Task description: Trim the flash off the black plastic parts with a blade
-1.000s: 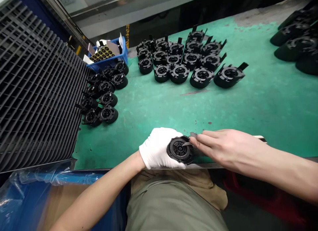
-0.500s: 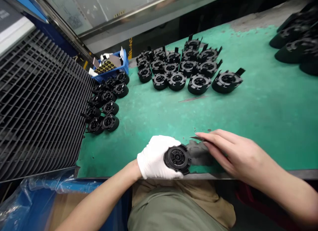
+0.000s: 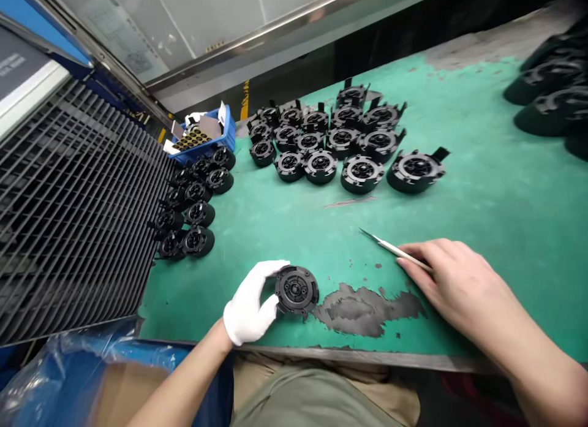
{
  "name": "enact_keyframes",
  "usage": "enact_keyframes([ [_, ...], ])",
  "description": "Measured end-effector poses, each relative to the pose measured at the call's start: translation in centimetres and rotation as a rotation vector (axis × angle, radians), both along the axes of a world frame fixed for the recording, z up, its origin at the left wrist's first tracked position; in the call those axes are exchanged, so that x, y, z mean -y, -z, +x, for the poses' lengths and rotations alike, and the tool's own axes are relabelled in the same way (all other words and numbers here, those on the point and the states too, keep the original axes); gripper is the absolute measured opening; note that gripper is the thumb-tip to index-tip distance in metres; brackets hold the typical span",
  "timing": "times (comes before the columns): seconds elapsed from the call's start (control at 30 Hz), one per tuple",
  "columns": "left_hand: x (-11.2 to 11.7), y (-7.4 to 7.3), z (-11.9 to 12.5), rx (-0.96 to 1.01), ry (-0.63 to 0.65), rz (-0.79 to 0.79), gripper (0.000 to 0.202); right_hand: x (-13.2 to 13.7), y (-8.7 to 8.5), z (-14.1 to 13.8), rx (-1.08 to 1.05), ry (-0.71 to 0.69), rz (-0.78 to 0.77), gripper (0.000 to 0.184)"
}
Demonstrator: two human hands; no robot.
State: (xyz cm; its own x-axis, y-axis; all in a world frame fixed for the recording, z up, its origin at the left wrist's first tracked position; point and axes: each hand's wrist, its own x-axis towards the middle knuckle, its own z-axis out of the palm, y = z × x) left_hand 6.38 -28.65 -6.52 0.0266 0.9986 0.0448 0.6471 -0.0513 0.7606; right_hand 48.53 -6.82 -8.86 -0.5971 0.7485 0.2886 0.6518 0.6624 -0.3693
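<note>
My left hand (image 3: 252, 307), in a white glove, has thumb and fingers at the left side of a round black plastic part (image 3: 296, 290). The part's ribbed face is turned up, with rings and small holes around its centre. It is low over the green table, near the front edge; I cannot tell whether it touches the surface. My bare right hand (image 3: 448, 277) is closed on a slim craft knife (image 3: 394, 249) with a pale handle. Its dark pointed blade aims up and to the left, apart from the part.
Several black round housings (image 3: 362, 173) stand in rows at the back of the green table (image 3: 285, 231). More housings (image 3: 195, 240) are grouped at left, by a blue bin (image 3: 227, 133) and a dark slatted rack (image 3: 78, 206). Larger dark pieces (image 3: 549, 111) stand far right.
My left hand has moved left with the black part, away from my right hand. The knife now shows more of its length, and the worn dark patch on the table is uncovered.
</note>
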Motion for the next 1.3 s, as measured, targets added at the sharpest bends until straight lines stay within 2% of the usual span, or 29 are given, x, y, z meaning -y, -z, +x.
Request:
enact_keyframes([
  [0.07, -0.1, 0.5, 0.6, 0.018, -0.056, 0.002, 0.063, -0.4, 0.2, 0.8, 0.019, 0.006, -0.036, 0.044],
  [0.13, -0.2, 0.8, 1.1, 0.038, -0.082, 0.000, 0.072, -0.5, 0.1, 1.0, 0.010, 0.001, -0.043, 0.046],
  [0.23, -0.4, 0.9, 1.6, 0.019, -0.083, 0.031, 0.113, -0.3, -0.5, 0.7, -0.007, -0.004, -0.024, 0.042],
  [0.3, -0.6, 0.7, 1.8, -0.068, -0.082, -0.004, 0.130, 0.0, -0.8, 0.5, -0.012, 0.004, -0.012, 0.041],
  [0.4, -1.2, 0.3, 2.2, -0.203, -0.085, -0.070, 0.130, 0.4, -1.0, 0.6, 0.023, 0.012, -0.032, 0.042],
  [0.53, -1.8, -0.3, 2.4, -0.234, -0.091, -0.089, 0.137, 0.9, -0.8, 1.3, 0.043, -0.030, -0.053, 0.047],
  [0.6, -2.0, -0.4, 2.3, -0.190, -0.080, -0.044, 0.123, 1.5, -0.5, 1.5, 0.028, -0.058, -0.066, 0.040],
  [0.7, -2.6, -0.3, 2.8, -0.101, -0.022, 0.071, 0.079, 3.1, -0.6, 1.3, -0.029, -0.054, -0.133, 0.025],
  [0.77, -3.7, -0.4, 3.7, -0.075, 0.028, 0.107, 0.057, 4.5, -1.3, 0.9, -0.045, -0.022, -0.172, 0.022],
  [0.87, -6.4, -0.9, 5.4, -0.068, 0.107, 0.091, 0.038, 6.2, -2.7, -0.1, -0.044, 0.036, -0.187, 0.024],
  [0.93, -8.1, -1.4, 6.2, -0.021, 0.127, 0.106, 0.033, 7.0, -3.4, -0.9, -0.090, 0.065, -0.174, 0.022],
  [1.03, -9.2, -2.1, 6.6, 0.102, 0.041, 0.134, 0.051, 7.5, -4.0, -1.7, -0.116, 0.061, -0.155, 0.018],
  [1.13, -7.9, -2.1, 6.7, 0.151, 0.015, 0.152, 0.089, 7.6, -3.9, -2.1, -0.090, -0.025, -0.119, 0.012],
  [1.2, -6.6, -1.7, 7.0, 0.091, 0.075, 0.144, 0.115, 7.7, -3.7, -2.2, -0.085, -0.082, -0.090, 0.008],
  [1.3, -5.3, -0.6, 7.7, -0.041, 0.100, 0.083, 0.129, 7.8, -3.2, -2.4, -0.056, -0.109, -0.062, 0.012],
])
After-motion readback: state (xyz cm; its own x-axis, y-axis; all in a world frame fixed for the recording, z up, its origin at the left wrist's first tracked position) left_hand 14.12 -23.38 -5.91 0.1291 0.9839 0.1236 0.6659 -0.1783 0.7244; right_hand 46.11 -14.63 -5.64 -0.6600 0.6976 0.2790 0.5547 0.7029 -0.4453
